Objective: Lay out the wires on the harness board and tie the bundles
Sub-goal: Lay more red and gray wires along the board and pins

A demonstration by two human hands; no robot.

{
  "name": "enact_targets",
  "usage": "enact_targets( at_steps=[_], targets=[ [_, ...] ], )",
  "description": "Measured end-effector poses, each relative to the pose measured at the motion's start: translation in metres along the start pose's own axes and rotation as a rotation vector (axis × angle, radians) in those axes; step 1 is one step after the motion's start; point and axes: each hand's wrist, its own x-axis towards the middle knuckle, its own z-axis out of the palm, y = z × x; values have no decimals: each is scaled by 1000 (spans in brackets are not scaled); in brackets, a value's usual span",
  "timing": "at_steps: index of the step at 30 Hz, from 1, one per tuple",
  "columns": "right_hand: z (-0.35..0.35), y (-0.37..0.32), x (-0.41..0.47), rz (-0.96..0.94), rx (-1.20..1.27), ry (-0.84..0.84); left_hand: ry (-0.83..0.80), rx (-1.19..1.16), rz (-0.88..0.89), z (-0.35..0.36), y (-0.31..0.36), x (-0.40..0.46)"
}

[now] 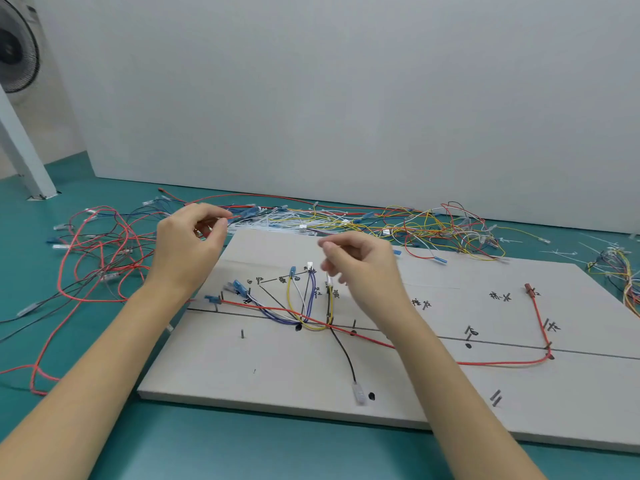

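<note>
A grey harness board (263, 372) lies on the green floor, studded with pins and handwritten marks. A long red wire (498, 363) runs across it to a red connector (529, 288). Purple, yellow, white and black wires (304, 317) fan out from one crossing point. A black wire ends in a clear connector (359, 393). My left hand (188, 244) hovers over the board's far-left corner, its fingers curled and pinching a wire from the pile. My right hand (360, 261) is above the board's middle, fingers curled; whether it holds a thin wire is unclear.
A tangle of loose wires (398, 223) in red, yellow, white, blue and black lies along the board's far edge. More red and black wires (97, 251) sprawl to the left. White cable ties (568, 252) are scattered far right. A fan (15, 50) stands far left.
</note>
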Motion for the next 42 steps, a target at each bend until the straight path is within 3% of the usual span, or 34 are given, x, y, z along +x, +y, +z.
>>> enact_targets(
  at_steps=[5, 11, 18, 21, 25, 28, 32, 37, 42],
  targets=[
    [48, -2, 11, 129, 145, -100, -30, -10, 41, 0, 7, -4],
    [75, 3, 22, 259, 304, -55, -95, 9, 121, 3, 13, -8],
    [85, 7, 21, 234, 272, 53, -140, 91, 157, 4, 12, -9],
    [81, 6, 21, 148, 195, 66, -146, 255, 167, 2, 5, -6],
    [60, 0, 26, 10, 174, 160, -116, 465, -23, -10, -11, 1],
    [36, -1, 30, -82, 87, 239, -69, 494, -168, -21, -18, 8],
    [17, 2, 27, -135, 6, 247, -27, 542, -177, -17, -21, 10],
    [-32, -4, 38, 14, 399, 477, 0, 537, -378, -44, -56, 14],
    [-60, 0, 31, 118, 686, 364, -25, 740, -480, -47, -62, 14]
  ],
)
